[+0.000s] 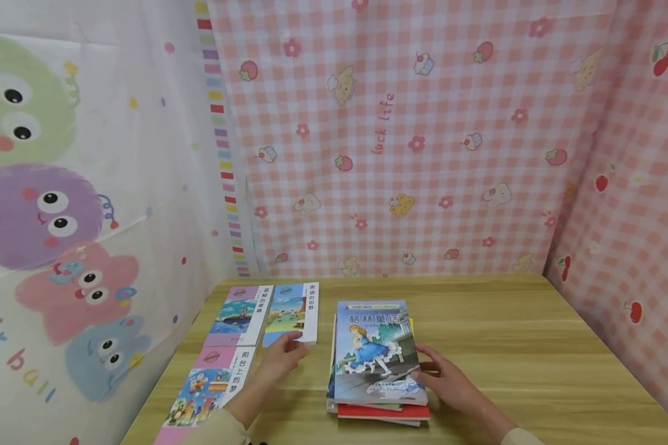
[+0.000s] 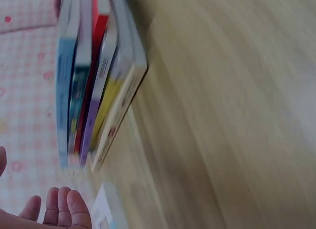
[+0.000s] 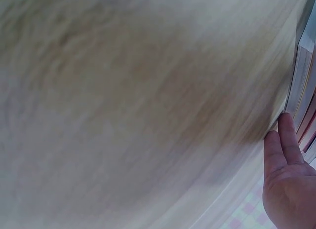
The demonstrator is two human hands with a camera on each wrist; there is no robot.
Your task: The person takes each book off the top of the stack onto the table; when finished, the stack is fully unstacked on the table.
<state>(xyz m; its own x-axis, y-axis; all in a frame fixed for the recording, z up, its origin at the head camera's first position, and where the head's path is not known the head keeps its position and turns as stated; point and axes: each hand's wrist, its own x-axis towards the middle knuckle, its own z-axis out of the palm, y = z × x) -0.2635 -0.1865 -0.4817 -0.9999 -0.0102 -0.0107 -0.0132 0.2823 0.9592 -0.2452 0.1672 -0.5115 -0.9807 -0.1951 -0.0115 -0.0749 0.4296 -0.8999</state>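
My left hand (image 1: 285,358) hovers at the near edge of a blue-covered book (image 1: 287,312), fingers loosely extended and holding nothing. In the left wrist view its fingers show below a stack of books. That stack (image 1: 383,413) stands at mid-table, slightly uneven, with a fairy-tale book (image 1: 374,371) showing a girl in a blue dress on top. My right hand (image 1: 448,380) is at the stack's right side, its thumb tip by the top cover's edge. In the right wrist view two straight fingers (image 3: 291,145) lie along the side of the stack.
On the left of the wooden table (image 1: 512,334) lie a pink-bordered book (image 1: 236,315) with a sea picture and another pink-bordered book (image 1: 200,392) in front of it. A pink checked cloth (image 1: 389,154) hangs behind, and a cartoon-printed cloth (image 1: 161,154) on the left.
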